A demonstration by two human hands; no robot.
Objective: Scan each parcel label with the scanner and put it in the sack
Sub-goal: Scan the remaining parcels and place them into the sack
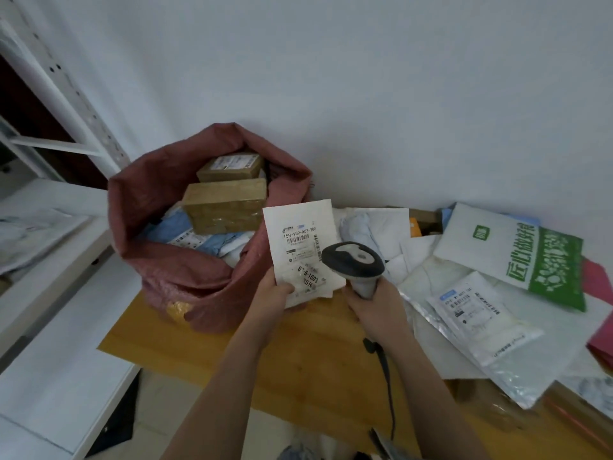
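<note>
While held upright, white parcel [300, 247] in left grip [277, 293], scanner [353, 258] in right grip [374, 302].

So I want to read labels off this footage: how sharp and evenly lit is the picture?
Head view: soft, even light, no hard glare; the label on the parcel in the left hand reads only in its large print, fine print smeared; wide-angle bending curves the shelf at left; the edges blur, as on the mailer.

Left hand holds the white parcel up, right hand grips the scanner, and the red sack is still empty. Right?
Not quite. The head view shows the red sack already holds cardboard boxes and soft parcels. The rest stands: left hand holds up the white parcel, right hand grips the scanner.
</note>
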